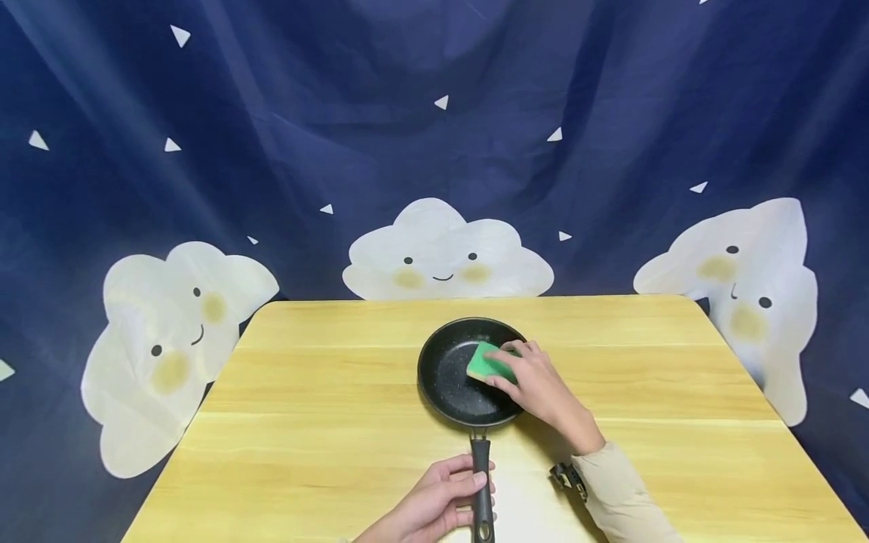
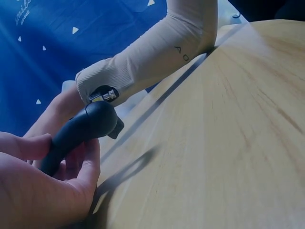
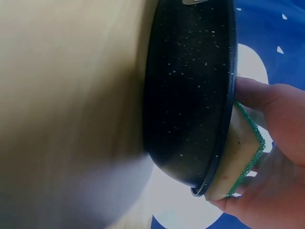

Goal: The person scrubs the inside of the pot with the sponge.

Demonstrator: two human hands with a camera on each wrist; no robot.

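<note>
A black speckled frying pan [image 1: 448, 396] is on the wooden table, its handle pointing toward me. My left hand [image 1: 437, 501] grips that handle [image 1: 481, 452], thumb on top and fingers curled beneath; the left wrist view shows the handle's rounded end [image 2: 101, 119] close up. Over the right part of the pan, my right hand [image 1: 543, 388] pinches a green and yellow sponge [image 1: 490, 363] between thumb and fingers. The right wrist view shows the sponge's pale side [image 3: 233, 157] and green scouring layer at the pan's rim, the pan's outer wall [image 3: 188, 95] in front.
The light wooden table [image 1: 305, 422] reaches back to a dark blue curtain [image 1: 380, 113] printed with smiling clouds and white triangles. A small black device [image 1: 569, 480] is at the right sleeve's cuff [image 1: 600, 471].
</note>
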